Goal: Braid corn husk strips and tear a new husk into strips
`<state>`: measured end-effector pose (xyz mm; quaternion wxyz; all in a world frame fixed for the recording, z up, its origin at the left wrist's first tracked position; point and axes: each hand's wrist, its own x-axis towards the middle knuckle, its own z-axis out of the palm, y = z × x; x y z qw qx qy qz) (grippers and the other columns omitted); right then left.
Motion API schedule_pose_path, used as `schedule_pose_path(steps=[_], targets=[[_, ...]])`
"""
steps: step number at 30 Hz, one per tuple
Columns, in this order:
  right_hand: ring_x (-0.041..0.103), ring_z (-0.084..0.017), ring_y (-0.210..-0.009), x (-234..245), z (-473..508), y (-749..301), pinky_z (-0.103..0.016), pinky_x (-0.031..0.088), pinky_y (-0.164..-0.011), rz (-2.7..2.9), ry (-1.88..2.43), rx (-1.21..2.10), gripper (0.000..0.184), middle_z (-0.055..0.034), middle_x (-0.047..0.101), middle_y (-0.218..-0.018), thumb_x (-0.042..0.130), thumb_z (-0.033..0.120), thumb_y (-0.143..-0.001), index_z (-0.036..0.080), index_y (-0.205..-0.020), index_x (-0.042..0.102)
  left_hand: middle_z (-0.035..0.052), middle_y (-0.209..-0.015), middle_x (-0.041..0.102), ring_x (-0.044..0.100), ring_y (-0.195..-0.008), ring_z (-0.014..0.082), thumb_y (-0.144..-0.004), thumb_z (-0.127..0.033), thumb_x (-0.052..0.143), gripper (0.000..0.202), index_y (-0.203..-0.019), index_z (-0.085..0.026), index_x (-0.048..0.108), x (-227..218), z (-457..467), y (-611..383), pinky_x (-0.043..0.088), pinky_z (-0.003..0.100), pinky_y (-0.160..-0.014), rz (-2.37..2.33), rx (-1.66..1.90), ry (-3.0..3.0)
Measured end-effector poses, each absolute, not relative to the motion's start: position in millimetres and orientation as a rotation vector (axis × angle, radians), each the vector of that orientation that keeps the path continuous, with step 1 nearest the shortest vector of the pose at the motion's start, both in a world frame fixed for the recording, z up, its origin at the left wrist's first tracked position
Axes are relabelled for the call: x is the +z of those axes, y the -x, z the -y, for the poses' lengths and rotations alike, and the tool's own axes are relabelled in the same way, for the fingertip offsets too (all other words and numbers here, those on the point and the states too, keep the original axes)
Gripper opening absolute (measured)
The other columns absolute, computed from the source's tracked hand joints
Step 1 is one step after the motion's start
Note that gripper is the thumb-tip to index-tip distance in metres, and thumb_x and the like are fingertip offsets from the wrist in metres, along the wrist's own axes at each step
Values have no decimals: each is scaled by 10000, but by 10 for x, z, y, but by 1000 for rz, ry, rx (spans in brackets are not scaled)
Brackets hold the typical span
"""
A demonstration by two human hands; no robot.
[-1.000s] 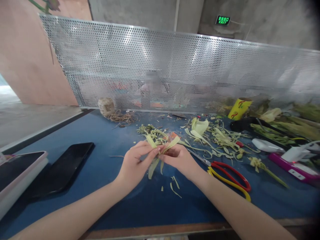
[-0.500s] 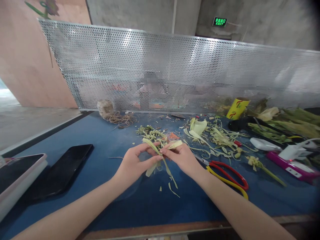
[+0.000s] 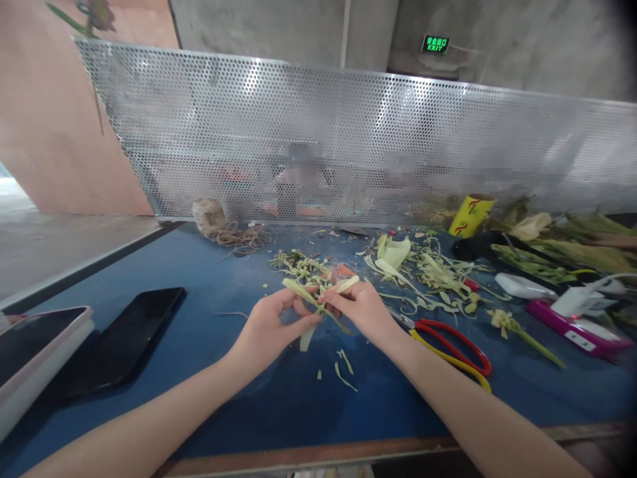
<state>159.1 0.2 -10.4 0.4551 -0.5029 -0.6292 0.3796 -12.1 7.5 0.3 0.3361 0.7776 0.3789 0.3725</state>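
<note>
My left hand (image 3: 276,325) pinches a pale green strip (image 3: 298,290), which looks like corn husk, between thumb and fingers. Against it, my right hand (image 3: 363,313) is closed on the other side of the same knotted husk piece, with a light flap (image 3: 348,283) sticking out above the fingers. Short husk ends hang below both hands; the spot where the strips meet is partly hidden by fingertips. Small loose scraps (image 3: 344,376) lie on the blue table (image 3: 239,418) below. Beyond the hands sits a heap of small knotted husk pieces (image 3: 297,264).
Scissors (image 3: 455,345) with red and yellow handles lie by my right forearm. Husk strips (image 3: 438,272), a yellow roll (image 3: 470,216) and a purple power strip (image 3: 577,328) are to the right. Leftward are a black phone (image 3: 142,338) and twine (image 3: 241,237). A perforated metal screen (image 3: 323,126) stands behind.
The long strip end hanging under my hands is shorter, and another thin scrap lies on the table below. A brownish shape, perhaps an arm, appears at the far right edge.
</note>
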Motion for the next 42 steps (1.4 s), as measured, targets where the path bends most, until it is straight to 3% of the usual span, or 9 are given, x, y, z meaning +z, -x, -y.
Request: schedule_pose_path(steps=[3, 6, 12, 22, 30, 32, 36, 38, 42], targets=[[521, -104, -543, -88, 19, -1572, -214, 401, -512, 1552, 1036, 1162, 228, 9, 584, -621, 596, 346, -712, 161, -844, 619, 41, -896, 694, 601, -946, 226, -746, -314, 564, 163, -647, -192, 609, 19, -77, 126, 453, 330, -832, -1008, 1020, -1995], [581, -123, -653, -80, 52, -1546, -238, 450, -611, 1560, 952, 1264, 376, 14, 605, -697, 669, 259, -648, 187, -995, 542, 25, -798, 704, 633, -765, 201, -751, -323, 558, 173, -738, -185, 663, 24, -92, 131, 485, 292, -709, -1080, 1077, -1961], [537, -87, -549, -125, 30, -1563, -216, 420, -559, 1488, 1018, 1206, 222, 55, 536, -583, 675, 183, -620, 172, -753, 499, 22, -759, 701, 623, -723, 189, -734, -309, 578, 158, -727, -186, 678, 19, -111, 138, 472, 280, -674, -1111, 1188, -2012], [473, -80, -502, -118, 40, -1590, -206, 371, -510, 1547, 1058, 1201, 242, 73, 495, -541, 647, 188, -642, 190, -780, 449, 27, -785, 691, 604, -764, 189, -721, -319, 596, 156, -734, -188, 680, 16, -109, 144, 448, 280, -712, -1091, 1202, -1937], [507, -135, -736, -27, 109, -1635, -281, 417, -698, 1871, 1133, 434, 143, -2, 530, -790, 509, 141, -744, 218, -859, 472, 19, -718, 649, 583, -704, 155, -729, -308, 575, 153, -757, -162, 615, 27, -117, 111, 420, 233, -626, -979, 1065, -1510], [514, -145, -772, -10, 110, -1652, -293, 420, -732, 1902, 1134, 321, 120, -16, 548, -832, 493, 134, -764, 220, -848, 484, 37, -741, 644, 580, -740, 168, -742, -357, 533, 216, -724, -160, 620, 63, -127, 153, 417, 240, -635, -844, 1007, -1405], [520, -142, -773, 2, 110, -1684, -277, 428, -729, 1953, 1069, 231, 105, -17, 560, -839, 487, 139, -794, 225, -853, 491, 109, -738, 637, 569, -694, 204, -760, -572, 339, 548, -532, -134, 576, 137, -131, 202, 433, 297, -604, -686, 771, -1153], [522, -137, -784, 7, 119, -1691, -264, 428, -729, 2013, 1028, 249, 101, -16, 565, -849, 484, 146, -806, 227, -864, 497, 90, -690, 626, 569, -654, 192, -729, -564, 442, 488, -513, -136, 534, 136, -121, 183, 427, 290, -578, -720, 707, -1155], [530, -123, -759, 21, 140, -1691, -243, 436, -705, 2090, 1011, 364, 112, -11, 575, -857, 502, 155, -808, 225, -895, 505, 4, -602, 614, 552, -565, 122, -647, -331, 685, 267, -701, -156, 491, 63, -105, 120, 389, 226, -534, -792, 743, -1370]])
